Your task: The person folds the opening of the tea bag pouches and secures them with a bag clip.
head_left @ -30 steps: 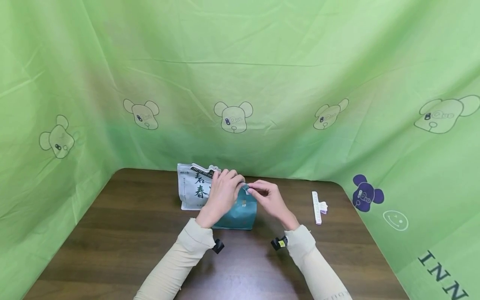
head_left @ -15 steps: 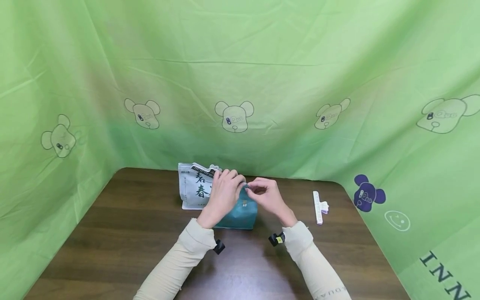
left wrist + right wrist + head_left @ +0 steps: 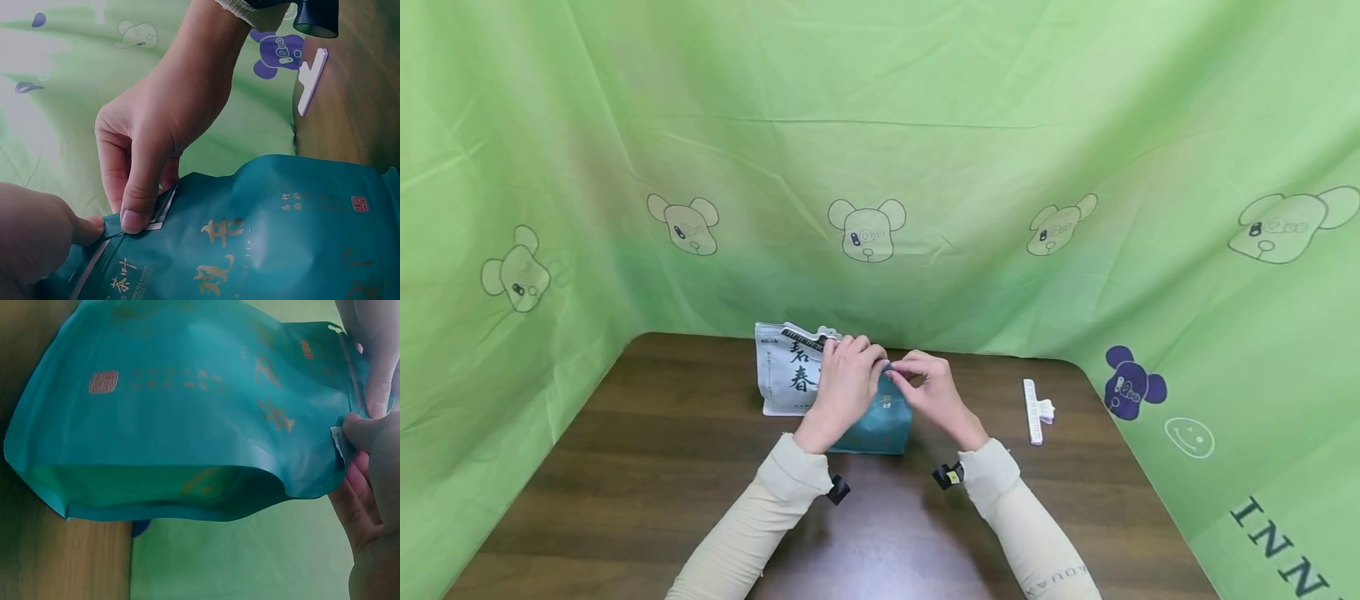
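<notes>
A teal tea bag (image 3: 877, 429) with gold lettering stands upright on the table, between my two hands. My left hand (image 3: 844, 383) holds its top edge, thumb along the seal strip in the left wrist view. At the top right corner, my right hand (image 3: 937, 392) pinches the bag between thumb and finger, close to the left thumb. A silvery folded edge (image 3: 161, 212) shows under the right thumb. Behind the left hand is a white tea bag (image 3: 782, 379) with dark characters, and a black-and-white sealing clip (image 3: 808, 337) sits across its top. The left fingertips are partly hidden.
A white and purple sealing clip (image 3: 1035, 412) lies on the brown wooden table (image 3: 700, 500) to the right. A green printed cloth (image 3: 865, 125) stands around the table's back and sides.
My right hand has shifted slightly left along the teal bag's top, its fingertips closer to the left thumb. The left hand stays nearly still. The white bag and loose clip have not moved.
</notes>
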The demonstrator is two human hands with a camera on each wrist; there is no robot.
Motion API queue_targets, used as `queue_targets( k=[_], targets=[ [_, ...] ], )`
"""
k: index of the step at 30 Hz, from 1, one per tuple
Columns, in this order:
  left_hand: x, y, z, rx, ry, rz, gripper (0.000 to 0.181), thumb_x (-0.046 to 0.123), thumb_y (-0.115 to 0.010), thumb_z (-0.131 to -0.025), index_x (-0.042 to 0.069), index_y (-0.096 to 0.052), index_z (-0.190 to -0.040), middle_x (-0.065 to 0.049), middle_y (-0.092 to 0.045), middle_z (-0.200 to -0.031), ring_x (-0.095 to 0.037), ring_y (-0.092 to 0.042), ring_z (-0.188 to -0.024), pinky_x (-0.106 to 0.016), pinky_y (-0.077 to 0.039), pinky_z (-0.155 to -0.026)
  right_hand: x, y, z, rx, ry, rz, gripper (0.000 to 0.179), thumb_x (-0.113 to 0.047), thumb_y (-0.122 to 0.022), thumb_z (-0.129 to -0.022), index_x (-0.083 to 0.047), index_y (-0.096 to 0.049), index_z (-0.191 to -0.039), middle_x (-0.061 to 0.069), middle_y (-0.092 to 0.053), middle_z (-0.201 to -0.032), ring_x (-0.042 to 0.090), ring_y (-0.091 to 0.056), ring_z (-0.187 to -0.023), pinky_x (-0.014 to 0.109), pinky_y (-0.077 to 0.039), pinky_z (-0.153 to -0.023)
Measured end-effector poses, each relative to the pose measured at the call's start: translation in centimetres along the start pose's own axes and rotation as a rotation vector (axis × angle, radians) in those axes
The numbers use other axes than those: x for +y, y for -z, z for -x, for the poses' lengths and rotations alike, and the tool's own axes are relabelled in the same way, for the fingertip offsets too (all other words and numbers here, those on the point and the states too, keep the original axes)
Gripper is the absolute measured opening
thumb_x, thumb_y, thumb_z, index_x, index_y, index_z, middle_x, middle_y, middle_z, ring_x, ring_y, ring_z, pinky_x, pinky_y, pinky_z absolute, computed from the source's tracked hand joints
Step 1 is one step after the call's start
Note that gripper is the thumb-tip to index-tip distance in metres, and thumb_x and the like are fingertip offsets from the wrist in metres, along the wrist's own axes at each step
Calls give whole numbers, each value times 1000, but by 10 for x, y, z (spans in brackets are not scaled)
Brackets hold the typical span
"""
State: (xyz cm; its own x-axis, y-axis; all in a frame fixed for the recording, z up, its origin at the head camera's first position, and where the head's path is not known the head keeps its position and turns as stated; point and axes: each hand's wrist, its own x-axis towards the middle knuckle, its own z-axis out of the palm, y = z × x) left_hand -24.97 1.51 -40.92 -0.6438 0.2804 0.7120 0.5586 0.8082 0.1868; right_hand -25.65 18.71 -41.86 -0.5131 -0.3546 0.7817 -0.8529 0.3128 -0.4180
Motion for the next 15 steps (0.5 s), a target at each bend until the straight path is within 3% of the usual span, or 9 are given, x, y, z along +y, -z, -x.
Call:
queue_targets(
  k=[15],
  targets=[
    [1,2,-2,-21,-39,1,5,23,-76,-92,19,-76,-94,4,-67,-88,-19,-57,-82,-38,-38,-78,3,7,-1,-18,3,-30,14,22,-76,-75,12,-76,-86,20,-70,-75,29,-67,-60,29,-58,-56]
  ],
)
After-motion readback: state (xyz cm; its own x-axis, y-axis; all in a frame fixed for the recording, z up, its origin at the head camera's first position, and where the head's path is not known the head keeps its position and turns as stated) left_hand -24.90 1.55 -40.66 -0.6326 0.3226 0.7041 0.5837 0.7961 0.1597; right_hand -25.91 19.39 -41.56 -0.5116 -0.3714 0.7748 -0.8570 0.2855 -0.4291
